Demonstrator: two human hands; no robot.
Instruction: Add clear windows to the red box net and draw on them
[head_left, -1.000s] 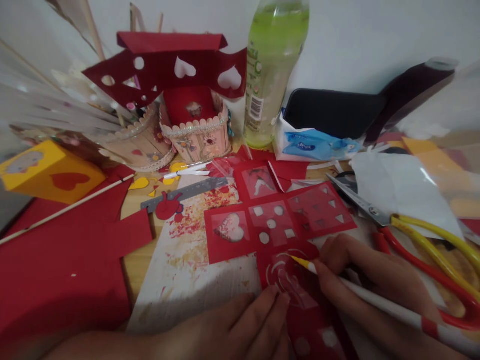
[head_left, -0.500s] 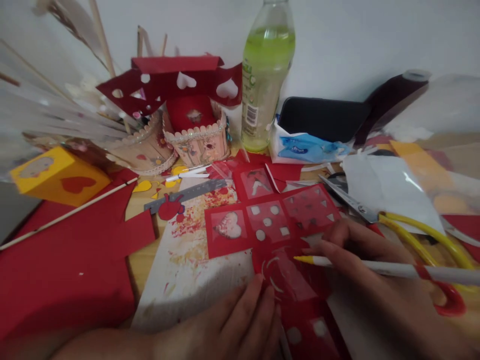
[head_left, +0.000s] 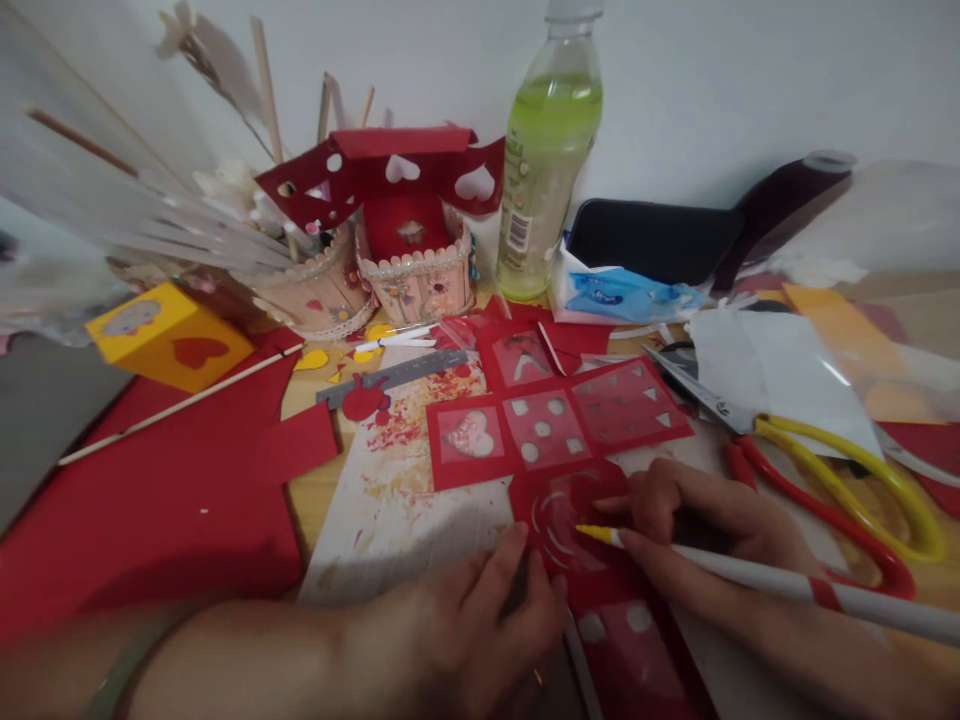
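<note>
A cross-shaped red paper cutout (head_left: 469, 465) lies over a stained white board, its square panels backed with clear film over cut-out shapes. Its near part runs between my two hands. My left hand (head_left: 480, 620) has its fingertips closed at the left edge of the near panel, pinching the paper. In my right hand (head_left: 697, 540) is a white pen-like tool (head_left: 757, 575) with a yellow tip and a red band. That tip hovers over or touches the film on the panel with curved slits; contact cannot be made out. The right fingertips rest at this panel's right side.
Yellow-and-red-handled scissors (head_left: 847, 460) lie right of the cutout. Behind stand a green drink bottle (head_left: 551, 150), a tissue pack (head_left: 622, 295) with a phone, and decorated stick baskets (head_left: 420, 280). Left are a yellow paper box (head_left: 169, 335), red paper (head_left: 172, 510) and a grey ruler (head_left: 412, 370).
My left hand has gone from lying flat to curled fingers at the paper edge. The tool's tip has shifted slightly left and down. The view has turned a little left.
</note>
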